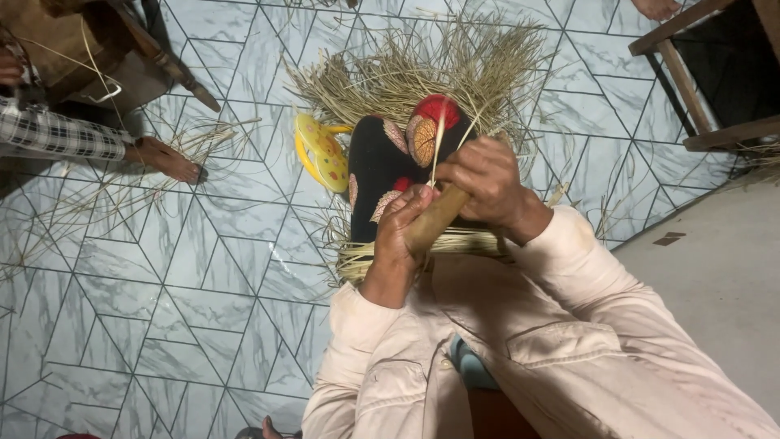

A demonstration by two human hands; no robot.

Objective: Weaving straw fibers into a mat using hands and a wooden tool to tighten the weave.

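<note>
My cream sleeves (pixel 569 325), smudged and creased, fill the near edge. My left hand (pixel 398 236) has its fingers curled shut around a smooth tan stick (pixel 435 221), round like a short rod, held slanting just above my lap. My right hand (pixel 487 183) sits against the stick's upper end, fingers pinched together on one pale flat straw strand (pixel 439 142) that rises straight up from them. Right under both hands lies a bound bundle of dry straw (pixel 406 248), its cut ends bristly and even. Behind it is a black cloth (pixel 378 167) patterned with red, orange and pink leaf and disc shapes. Beside that rests a yellow plastic sandal (pixel 321 150) with coloured spots. Further off, loose straw (pixel 455 61) fans out, wiry and tangled, over the glossy grey marbled floor (pixel 162 284) with its thin angular lines.
</note>
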